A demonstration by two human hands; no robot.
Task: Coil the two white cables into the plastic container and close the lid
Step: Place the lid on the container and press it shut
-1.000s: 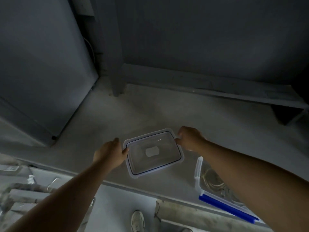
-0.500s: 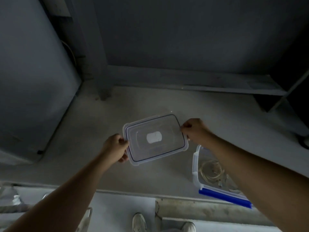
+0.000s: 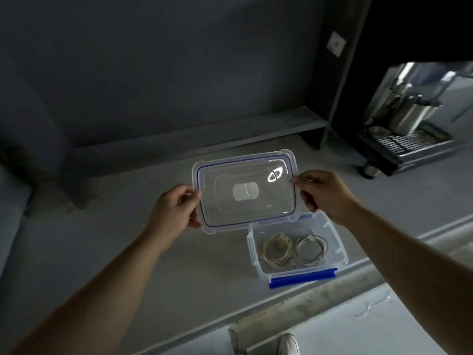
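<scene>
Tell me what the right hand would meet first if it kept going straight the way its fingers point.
The right hand points leftward across the clear lid it grips, so it would probably meet the left hand on the lid's opposite edge first. Depth is hard to judge from this one view.
</scene>
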